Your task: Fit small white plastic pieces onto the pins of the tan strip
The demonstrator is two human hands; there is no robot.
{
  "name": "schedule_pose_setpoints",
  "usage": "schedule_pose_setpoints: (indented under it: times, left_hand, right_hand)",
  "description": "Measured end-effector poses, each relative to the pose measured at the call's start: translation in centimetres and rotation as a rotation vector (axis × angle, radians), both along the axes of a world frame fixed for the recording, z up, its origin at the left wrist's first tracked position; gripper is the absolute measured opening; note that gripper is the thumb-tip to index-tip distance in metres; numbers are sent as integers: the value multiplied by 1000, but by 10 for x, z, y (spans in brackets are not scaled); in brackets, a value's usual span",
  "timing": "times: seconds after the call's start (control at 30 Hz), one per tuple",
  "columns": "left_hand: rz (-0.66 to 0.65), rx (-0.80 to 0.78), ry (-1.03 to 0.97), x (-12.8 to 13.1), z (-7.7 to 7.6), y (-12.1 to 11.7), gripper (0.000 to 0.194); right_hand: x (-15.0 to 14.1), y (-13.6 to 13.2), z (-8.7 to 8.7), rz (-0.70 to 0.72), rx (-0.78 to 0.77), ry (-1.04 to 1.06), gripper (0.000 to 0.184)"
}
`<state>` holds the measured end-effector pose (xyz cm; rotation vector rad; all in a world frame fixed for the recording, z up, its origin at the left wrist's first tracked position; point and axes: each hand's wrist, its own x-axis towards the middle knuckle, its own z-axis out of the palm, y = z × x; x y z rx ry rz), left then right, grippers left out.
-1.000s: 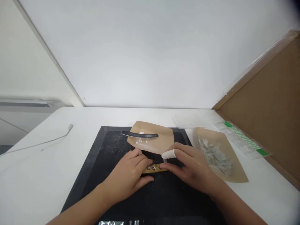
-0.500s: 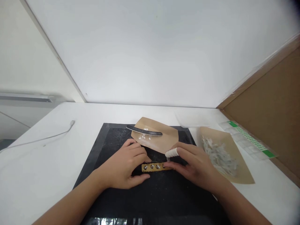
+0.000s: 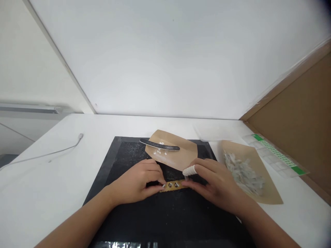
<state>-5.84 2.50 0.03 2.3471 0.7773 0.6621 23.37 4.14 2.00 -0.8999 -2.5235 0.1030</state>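
A short yellow strip [image 3: 172, 185] with dark round holes, some with shiny bits in them, lies on the black mat [image 3: 155, 218]. My left hand [image 3: 141, 182] pinches its left end between thumb and fingers; a tiny white piece [image 3: 163, 186] shows at those fingertips. At the strip's right end, my right hand [image 3: 212, 181] is closed, with a white cover on one finger. Between that covered fingertip and the thumb is a small clear piece [image 3: 186, 177], mostly hidden. Beyond the hands, a curved black nail file [image 3: 160, 145] rests across brown paper [image 3: 178, 151] with small white flakes.
To the right, a second brown paper [image 3: 266, 182] bears a pile of clear, whitish slivers [image 3: 244, 174]. Beside it lies a clear compartment case [image 3: 279, 155] with a green label. A pale cable [image 3: 64, 150] runs over the white table at left. A brown board [image 3: 297, 100] stands at right.
My left thumb has come up and closed with the fingers on the strip's left end, covering part of it. My right hand keeps its pinch. The whole view has shifted slightly.
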Motion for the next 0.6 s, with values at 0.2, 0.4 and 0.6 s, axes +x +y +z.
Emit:
schedule_pose_setpoints:
  times: [0.2,0.4,0.6]
  left_hand:
    - [47,-85,-86,0,-3,1,5]
    - [33,-138,-74,1,-4,0,3]
    - [50,-169,-75,1,-5,0,5]
  right_hand:
    - [0,0,1,0,-19,12,21]
    - [0,1,1,12,-35,10,22]
    - [0,3,1,18,-11,35,23]
